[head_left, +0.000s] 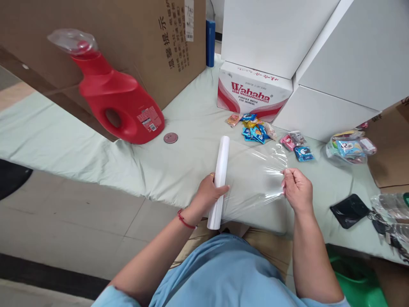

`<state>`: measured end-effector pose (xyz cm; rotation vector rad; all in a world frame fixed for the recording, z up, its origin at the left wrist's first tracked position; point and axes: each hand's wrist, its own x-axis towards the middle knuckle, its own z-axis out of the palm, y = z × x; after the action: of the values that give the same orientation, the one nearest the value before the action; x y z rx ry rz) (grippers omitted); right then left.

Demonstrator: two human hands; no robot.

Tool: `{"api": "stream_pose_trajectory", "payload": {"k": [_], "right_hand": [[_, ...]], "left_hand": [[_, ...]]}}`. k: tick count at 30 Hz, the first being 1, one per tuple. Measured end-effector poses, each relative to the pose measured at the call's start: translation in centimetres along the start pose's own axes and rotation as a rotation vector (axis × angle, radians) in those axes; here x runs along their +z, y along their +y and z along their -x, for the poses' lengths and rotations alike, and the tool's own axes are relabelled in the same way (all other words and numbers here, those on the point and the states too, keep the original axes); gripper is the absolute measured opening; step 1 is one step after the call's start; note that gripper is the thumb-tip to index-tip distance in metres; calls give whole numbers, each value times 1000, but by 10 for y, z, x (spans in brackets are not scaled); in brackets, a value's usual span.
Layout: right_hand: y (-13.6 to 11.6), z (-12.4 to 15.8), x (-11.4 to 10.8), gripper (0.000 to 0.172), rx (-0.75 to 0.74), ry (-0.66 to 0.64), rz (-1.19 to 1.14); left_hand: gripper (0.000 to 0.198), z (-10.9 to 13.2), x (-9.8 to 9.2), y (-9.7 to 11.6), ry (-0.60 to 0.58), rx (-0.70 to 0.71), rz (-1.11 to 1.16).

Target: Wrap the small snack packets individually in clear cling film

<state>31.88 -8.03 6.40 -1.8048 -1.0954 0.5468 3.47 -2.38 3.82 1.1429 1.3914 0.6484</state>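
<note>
Pale-blue shirt fabric (220, 273) marks the near side. Just beyond it, a white film roll (223, 157) lies lengthwise near to far, its near end at the near edge of the cloth-covered tabletop (191, 170). The left grip (208, 192) is clamped around the roll, thumb across its upper face. The right grip (298, 189) is closed in a pinch on the free end of a transparent film sheet (246, 175), which spans the gap between both grips.

Caution: the pinch gathers the film end into tight creases; uneven tension there could split the sheet or fold it onto itself. A loosened left grip could let the roll turn and pay out slack.

Farther on, the sheet's far margin appears close to snack packets (259, 134); if lowered, it could cling to them. Beyond these sits a Wahaha carton (252, 93). Far left stands a red bottle (128, 98).
</note>
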Motion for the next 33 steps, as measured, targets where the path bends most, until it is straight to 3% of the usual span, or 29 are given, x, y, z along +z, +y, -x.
{"api": "stream_pose_trajectory", "payload": {"k": [2, 6, 8, 11, 14, 17, 21, 28, 33], "right_hand": [[12, -6, 1, 56, 56, 6, -20], [35, -18, 6, 55, 201, -15, -84], [42, -22, 12, 53, 258, -39, -109], [50, -27, 19, 48, 309, -70, -140], [55, -31, 23, 45, 332, -93, -155], [58, -34, 25, 42, 344, -146, -117], [62, -37, 28, 35, 331, -168, -26], [69, -41, 22, 31, 286, -184, 99], [72, -40, 19, 33, 263, -206, 137]], "left_hand": [[35, -6, -8, 1, -26, 23, 9], [31, -12, -18, 6, -125, -126, 188], [36, -15, -18, 7, -110, -159, 172], [44, -24, -17, 7, -7, -70, -72], [34, -34, -22, 10, 50, 43, -386], [25, -42, -27, 19, 75, 81, -574], [30, -46, -28, 29, 107, 95, -765], [29, -53, -34, 31, 129, 128, -950], [42, -46, -29, 34, 166, 115, -1006]]}}
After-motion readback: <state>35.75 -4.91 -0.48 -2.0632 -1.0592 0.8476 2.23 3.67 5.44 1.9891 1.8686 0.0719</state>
